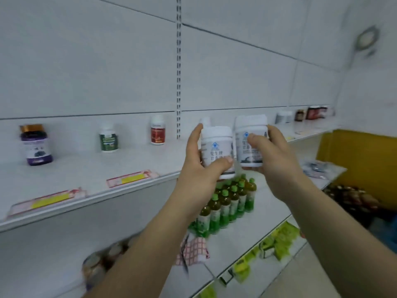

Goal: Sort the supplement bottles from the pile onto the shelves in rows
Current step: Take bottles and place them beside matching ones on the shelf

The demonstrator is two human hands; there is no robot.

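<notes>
I see a white back panel (107, 61) of flat matte sheets, split by a slotted vertical rail (178, 61). Below it run two smooth white shelves: the upper shelf (90, 166) and the lower shelf (257, 218). Both hands are raised in front of the upper shelf's front edge. The left hand (199, 168) grasps the left white bottle (217, 147), with the thumb across the lower label and the fingers behind the body. The right hand (277, 164) grasps the right white bottle (251, 138), with the thumb pressed on the label and the palm under the base. Both bottles are short, wide plastic cylinders with white caps and pale labels bearing a blue emblem. They stand upright, side by side and nearly touching, and the right one is slightly higher. I cannot tell whether either base touches the shelf. On the lower shelf, a block of green-capped drink bottles (227, 203) stands in rows beneath the hands. On the upper shelf, well apart from each other, stand a purple bottle (36, 145) with a copper-coloured cap, a green-labelled bottle (108, 138) and a red-labelled bottle (157, 131). All three are upright and set near the back panel. Farther right on the same shelf, a white tub (283, 117) and several dark bottles (313, 112) appear blurred. Flat red-and-yellow price tags (131, 178) lie along the shelf's front lip.
</notes>
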